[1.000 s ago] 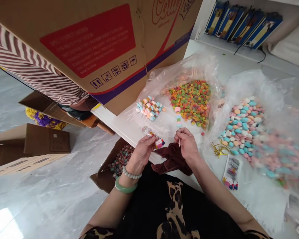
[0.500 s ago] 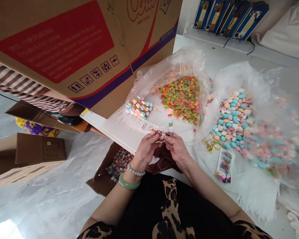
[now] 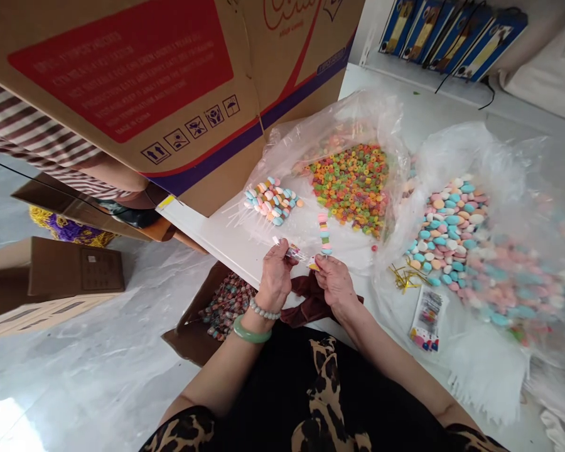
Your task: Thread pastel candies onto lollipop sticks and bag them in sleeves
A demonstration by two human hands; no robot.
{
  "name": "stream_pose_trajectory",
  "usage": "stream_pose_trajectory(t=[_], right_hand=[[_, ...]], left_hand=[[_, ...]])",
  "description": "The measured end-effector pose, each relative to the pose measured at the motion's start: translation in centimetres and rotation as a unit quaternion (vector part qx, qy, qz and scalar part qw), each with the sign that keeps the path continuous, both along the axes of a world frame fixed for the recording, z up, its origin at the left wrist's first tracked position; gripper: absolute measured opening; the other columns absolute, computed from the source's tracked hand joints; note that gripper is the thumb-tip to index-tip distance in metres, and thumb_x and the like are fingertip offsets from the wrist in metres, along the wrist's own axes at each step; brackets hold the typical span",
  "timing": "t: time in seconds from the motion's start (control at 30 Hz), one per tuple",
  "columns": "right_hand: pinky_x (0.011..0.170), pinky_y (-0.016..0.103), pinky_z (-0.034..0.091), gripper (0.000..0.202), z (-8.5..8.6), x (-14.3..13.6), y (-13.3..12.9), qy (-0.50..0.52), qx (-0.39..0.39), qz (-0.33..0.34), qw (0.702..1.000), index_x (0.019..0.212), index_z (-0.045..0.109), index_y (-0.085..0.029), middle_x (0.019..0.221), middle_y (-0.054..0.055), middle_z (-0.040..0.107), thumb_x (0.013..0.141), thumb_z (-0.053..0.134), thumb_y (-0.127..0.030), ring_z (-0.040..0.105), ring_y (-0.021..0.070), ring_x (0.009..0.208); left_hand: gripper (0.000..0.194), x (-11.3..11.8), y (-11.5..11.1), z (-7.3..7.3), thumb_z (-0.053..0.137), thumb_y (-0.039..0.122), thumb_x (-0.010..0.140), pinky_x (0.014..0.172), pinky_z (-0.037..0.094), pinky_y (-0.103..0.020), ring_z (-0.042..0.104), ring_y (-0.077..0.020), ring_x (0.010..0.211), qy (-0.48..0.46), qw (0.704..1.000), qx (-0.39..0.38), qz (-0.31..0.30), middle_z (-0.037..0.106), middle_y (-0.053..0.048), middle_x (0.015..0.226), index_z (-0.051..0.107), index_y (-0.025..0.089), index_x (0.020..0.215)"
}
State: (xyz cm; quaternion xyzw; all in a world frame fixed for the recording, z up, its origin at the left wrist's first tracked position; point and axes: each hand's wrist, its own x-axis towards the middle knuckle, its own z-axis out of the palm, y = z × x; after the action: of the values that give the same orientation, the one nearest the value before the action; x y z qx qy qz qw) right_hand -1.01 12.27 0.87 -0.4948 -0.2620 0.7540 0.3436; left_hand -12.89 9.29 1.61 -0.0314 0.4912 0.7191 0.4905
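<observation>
My left hand [image 3: 277, 271] is closed, thumb up, on a small printed plastic bag [image 3: 297, 253] whose lower end reaches toward my other hand. My right hand [image 3: 332, 279] pinches the stick of a candy skewer [image 3: 326, 233], which stands upright with pink, white, blue and green candies on it. Its fingertips also touch the end of the bag. Behind my left hand lies a pile of finished-looking candy skewers [image 3: 272, 201] with white sticks. Flat printed bags [image 3: 427, 318] lie to the right, beside gold twist ties [image 3: 405, 277].
Plastic sacks hold ring candies [image 3: 351, 182] and pastel candies [image 3: 449, 232]. A big carton [image 3: 226, 157] stands at the back left. Below the table's edge, an open box [image 3: 188, 329] contains wrapped candies. A person in a striped garment [image 3: 42, 138] is behind the carton.
My left hand has shifted its grip on the bag, thumb now raised, and the bag's printed upper part no longer lies extended to the left. The camera view has moved slightly.
</observation>
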Motion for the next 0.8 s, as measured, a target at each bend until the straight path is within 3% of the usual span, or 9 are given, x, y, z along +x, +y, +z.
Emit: stream_pose_trajectory(t=[0.1,0.2,0.4,0.5,0.6,0.8], right_hand=[[0.040,0.022,0.009,0.044,0.1,-0.1,0.1,-0.031,0.039,-0.045,0.998,0.059,0.041,-0.021,0.047,-0.011,0.031,0.056,0.079,-0.043,0.018,0.0029,0.041],[0.041,0.023,0.012,0.045,-0.1,-0.2,0.1,-0.057,0.064,-0.055,0.995,0.056,0.038,-0.022,0.046,-0.010,0.031,0.057,0.077,-0.044,0.020,0.0042,0.042],[0.044,0.026,0.013,0.038,0.1,0.1,0.1,-0.080,0.080,-0.011,0.994,0.055,0.046,-0.021,0.045,-0.009,0.028,0.060,0.076,-0.045,0.019,0.0061,0.044],[0.045,0.026,0.018,0.030,0.9,0.4,0.7,-0.073,0.075,0.035,0.994,0.059,0.058,-0.019,0.047,-0.007,0.040,0.056,0.078,-0.041,0.026,0.0070,0.045],[0.045,0.025,0.019,0.029,1.3,0.5,1.4,-0.051,0.057,0.069,0.995,0.056,0.059,-0.017,0.050,-0.005,0.048,0.050,0.081,-0.036,0.029,0.0064,0.045],[0.043,0.024,0.011,0.031,0.7,1.0,1.8,-0.026,0.047,0.071,0.996,0.061,0.059,-0.017,0.047,-0.008,0.040,0.056,0.081,-0.039,0.019,0.0039,0.043]], left_hand=[[0.043,0.5,-0.7,0.3,0.074,0.055,0.068,0.058,0.047,-0.027,0.057,-0.0107,0.054,-0.034,0.994,-0.014,-0.106,0.064,0.000,0.070,0.063,0.016,0.082],[0.042,1.1,-1.2,0.1,0.080,0.047,0.064,0.060,0.049,-0.029,0.061,-0.0135,0.058,-0.048,0.981,-0.030,-0.186,0.065,-0.002,0.072,0.066,0.014,0.084],[0.033,1.0,-0.8,-1.0,0.087,0.032,0.053,0.056,0.043,-0.021,0.055,-0.0074,0.055,-0.018,0.995,-0.012,-0.101,0.064,0.000,0.066,0.066,0.012,0.068],[0.030,1.0,-0.6,-1.1,0.087,0.029,0.054,0.056,0.042,-0.021,0.054,-0.0072,0.055,-0.018,0.993,-0.007,-0.115,0.063,0.001,0.063,0.067,0.013,0.069],[0.028,1.3,-0.4,-1.0,0.086,0.026,0.054,0.057,0.042,-0.023,0.054,-0.0080,0.054,-0.022,0.993,0.006,-0.117,0.062,0.002,0.061,0.065,0.013,0.066],[0.028,1.2,-0.2,-0.5,0.087,0.029,0.055,0.066,0.047,-0.026,0.059,-0.0112,0.064,-0.012,0.995,0.023,-0.101,0.068,-0.001,0.069,0.068,0.014,0.070]])
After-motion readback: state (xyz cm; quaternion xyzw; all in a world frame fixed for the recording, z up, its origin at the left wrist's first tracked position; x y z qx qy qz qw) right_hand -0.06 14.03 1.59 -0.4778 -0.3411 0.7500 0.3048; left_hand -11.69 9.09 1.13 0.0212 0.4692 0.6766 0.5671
